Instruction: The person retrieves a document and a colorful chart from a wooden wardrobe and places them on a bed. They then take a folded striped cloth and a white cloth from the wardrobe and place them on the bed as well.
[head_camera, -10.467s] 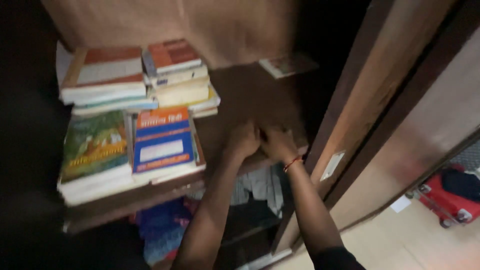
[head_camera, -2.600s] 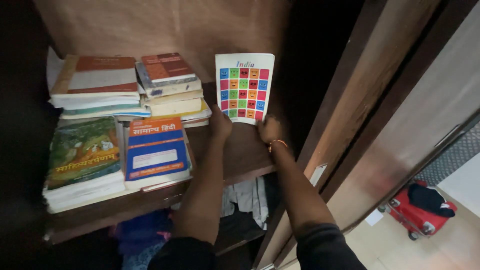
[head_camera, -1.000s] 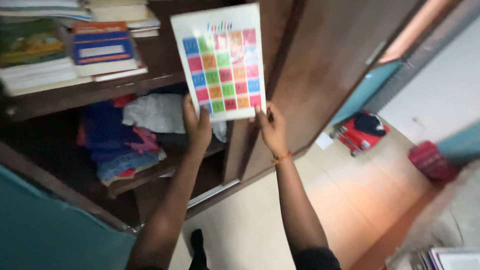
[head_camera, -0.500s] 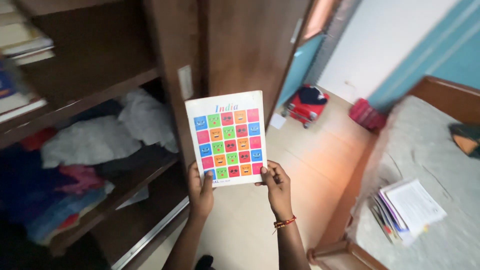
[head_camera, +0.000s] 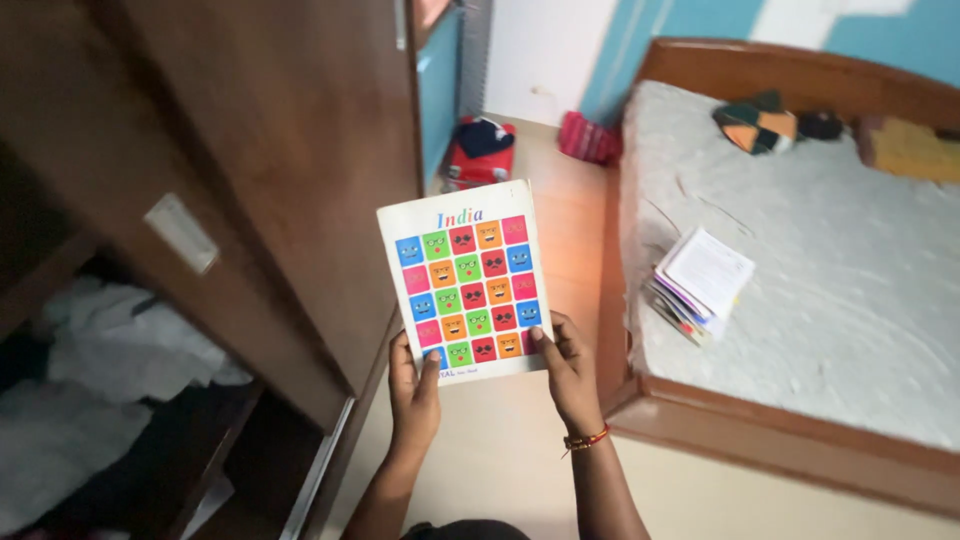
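Bed (head_camera: 850, 300) with a stack of papers (head_camera: 700, 285) is lying right of the wooden wardrobe (head_camera: 250, 180), while between them, above the floor, the left hand (head_camera: 415, 395) and right hand (head_camera: 570, 375) are each pinching a bottom corner of the white book with coloured squares (head_camera: 465, 280).

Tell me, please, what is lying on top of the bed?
On the bed lie a stack of books and papers near its edge and some dark and orange cloth items by the headboard; what lies under the stack is hidden.

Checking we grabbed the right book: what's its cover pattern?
White cover with a grid of multicoloured face squares; head view.
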